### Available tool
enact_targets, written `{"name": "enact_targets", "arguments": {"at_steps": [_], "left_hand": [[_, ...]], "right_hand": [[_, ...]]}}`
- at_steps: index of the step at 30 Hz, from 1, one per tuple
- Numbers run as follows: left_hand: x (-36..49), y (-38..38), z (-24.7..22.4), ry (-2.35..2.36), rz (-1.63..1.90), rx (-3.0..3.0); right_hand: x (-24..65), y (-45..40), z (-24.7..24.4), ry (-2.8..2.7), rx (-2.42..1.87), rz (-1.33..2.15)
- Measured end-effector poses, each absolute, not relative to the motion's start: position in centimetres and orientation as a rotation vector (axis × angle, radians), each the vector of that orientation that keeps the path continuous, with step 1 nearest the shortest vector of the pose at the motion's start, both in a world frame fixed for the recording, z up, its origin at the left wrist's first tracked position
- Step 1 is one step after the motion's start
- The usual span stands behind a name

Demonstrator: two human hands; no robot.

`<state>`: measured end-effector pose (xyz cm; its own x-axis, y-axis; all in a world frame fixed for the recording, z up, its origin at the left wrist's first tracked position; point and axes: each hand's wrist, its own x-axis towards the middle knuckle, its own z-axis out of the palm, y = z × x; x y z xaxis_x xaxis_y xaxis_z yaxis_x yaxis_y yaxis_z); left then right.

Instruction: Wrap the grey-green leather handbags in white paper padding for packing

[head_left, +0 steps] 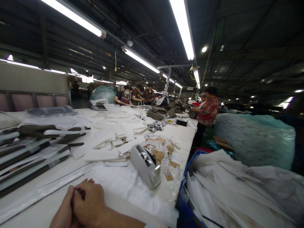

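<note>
My right hand (89, 199) and my left hand (63, 209) are clasped together low over the near table edge. Their fingers are closed against each other, and no object shows in or around them. A white plastic sheet or bag (125, 186) lies just right of them. Beyond it stands a grey tape dispenser (144, 164) with a clear tape end at its front. To the left, flat stacks of dark pieces with pale strips (35, 158) are wrapped in clear plastic.
White foam or paper strips (118, 129) cover the table's middle. Brown and white tags (160, 150) lie scattered near its right edge. A blue bin (187, 209) full of white sheets stands at right, before a large wrapped bundle (254, 136). Several people work farther along.
</note>
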<state>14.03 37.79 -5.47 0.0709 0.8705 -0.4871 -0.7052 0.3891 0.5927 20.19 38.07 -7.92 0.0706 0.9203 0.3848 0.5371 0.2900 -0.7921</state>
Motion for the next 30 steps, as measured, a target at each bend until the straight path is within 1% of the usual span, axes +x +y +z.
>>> {"name": "enact_targets", "arguments": {"at_steps": [30], "left_hand": [[14.03,37.75,-5.37,0.905,1.211,0.218]], "right_hand": [[20.28,37.84,-7.51,-1.621,-1.355,0.525]]}}
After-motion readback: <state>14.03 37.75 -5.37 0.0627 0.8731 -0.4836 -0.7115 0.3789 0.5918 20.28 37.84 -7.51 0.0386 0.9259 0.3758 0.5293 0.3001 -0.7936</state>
